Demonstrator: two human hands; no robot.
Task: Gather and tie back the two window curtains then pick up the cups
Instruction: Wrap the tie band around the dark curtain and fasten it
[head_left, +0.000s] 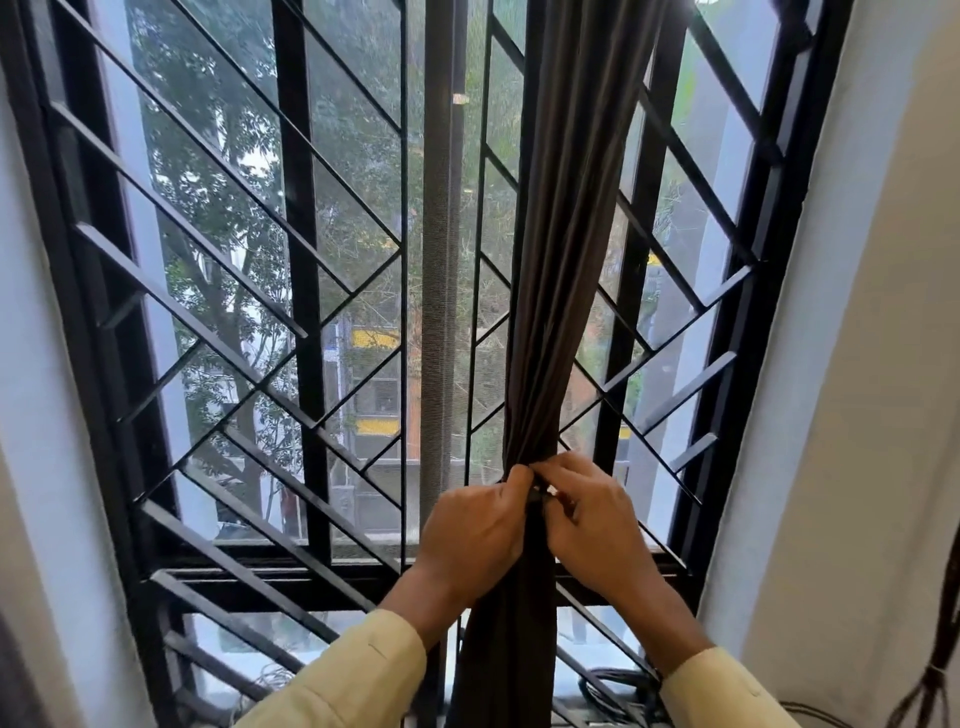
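Note:
A dark brown curtain (566, 260) hangs gathered into one narrow bundle in front of the right half of the window. At its waist my left hand (475, 530) and my right hand (589, 519) meet, fingers curled, pinching a dark tie band (540, 493) that wraps the bundle. Below my hands the curtain falls straight down past the sill. A second curtain is barely visible as a dark edge at the far left bottom (15, 675). No cups are in view.
Black metal window grille (291, 322) with diagonal bars fills the view, trees and buildings beyond it. White walls flank the window. Dark cables (618, 686) lie on the sill at lower right, and a dark cord (935, 670) hangs along the right wall.

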